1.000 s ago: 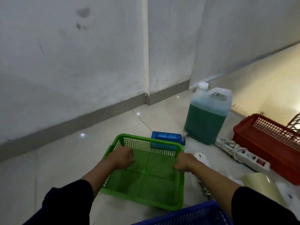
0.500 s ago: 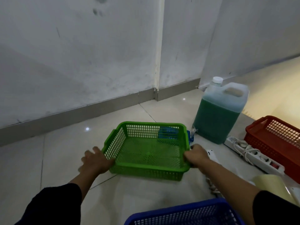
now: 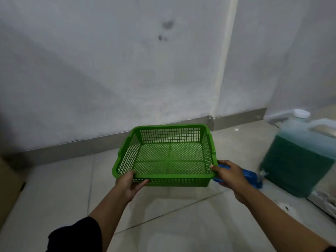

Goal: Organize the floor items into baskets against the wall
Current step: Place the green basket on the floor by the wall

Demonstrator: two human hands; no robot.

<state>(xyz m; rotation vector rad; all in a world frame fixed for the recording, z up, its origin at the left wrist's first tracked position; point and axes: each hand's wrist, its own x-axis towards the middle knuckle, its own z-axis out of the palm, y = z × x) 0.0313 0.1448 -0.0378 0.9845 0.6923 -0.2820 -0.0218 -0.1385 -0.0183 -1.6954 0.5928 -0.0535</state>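
Observation:
An empty green mesh basket [image 3: 167, 155] is in the middle of the view, close to the white wall's grey skirting. My left hand [image 3: 130, 183] grips its near rim at the left corner, thumb on the rim and fingers underneath. My right hand [image 3: 230, 174] grips the near right corner the same way. A blue plastic box [image 3: 251, 177] lies on the floor just right of the basket, partly hidden behind my right hand.
A large jug of green liquid [image 3: 298, 157] with a white cap stands at the right. A white power strip [image 3: 325, 201] lies at the right edge. A cardboard box [image 3: 9, 188] shows at the left edge. Pale tiled floor spreads below.
The basket has moved away from me towards the wall and to the left of the blue box. My left hand went from the basket's side to gripping its near rim. The view swung left.

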